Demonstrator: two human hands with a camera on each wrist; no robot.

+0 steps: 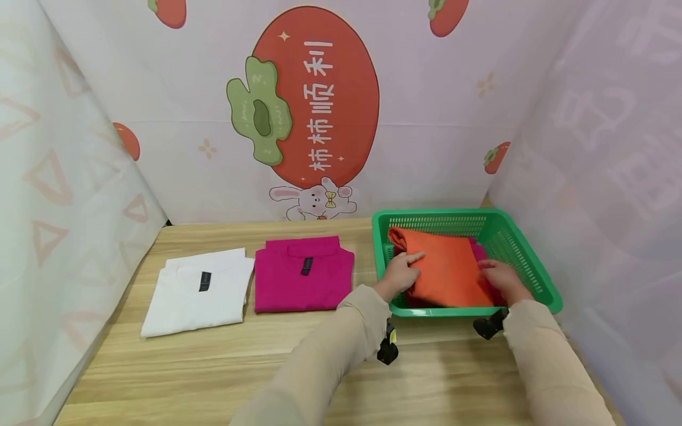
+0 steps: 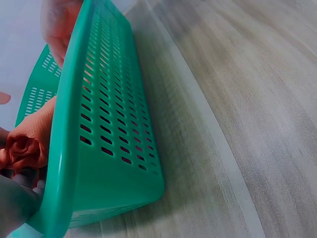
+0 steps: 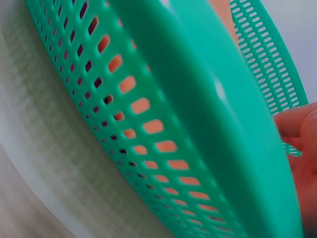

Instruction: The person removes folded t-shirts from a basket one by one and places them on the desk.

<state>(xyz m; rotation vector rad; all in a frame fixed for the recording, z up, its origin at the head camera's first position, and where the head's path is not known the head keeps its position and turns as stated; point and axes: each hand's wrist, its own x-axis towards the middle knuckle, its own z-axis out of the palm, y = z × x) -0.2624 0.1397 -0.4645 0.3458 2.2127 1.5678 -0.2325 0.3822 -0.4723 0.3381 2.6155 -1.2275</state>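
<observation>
A folded orange garment [image 1: 444,269] lies in a green plastic basket [image 1: 533,266], on top of magenta cloth [image 1: 479,253]. My left hand [image 1: 398,276] grips the garment's left edge, thumb on top; the left wrist view shows a rolled orange fold [image 2: 27,148] by its fingers. At the opposite edge, my right hand [image 1: 505,279] reaches over the basket's front right rim and holds the orange cloth with fingers bent, the fingertips partly hidden. In the right wrist view, orange shows through the slots of the basket wall [image 3: 163,129].
A folded magenta shirt [image 1: 303,284] with a dark neck label lies left of the basket on the wooden table [image 1: 213,378]. Farther left is a folded white shirt [image 1: 197,296]. Printed fabric walls [image 1: 426,118] enclose the table's back and sides, close to the basket's right.
</observation>
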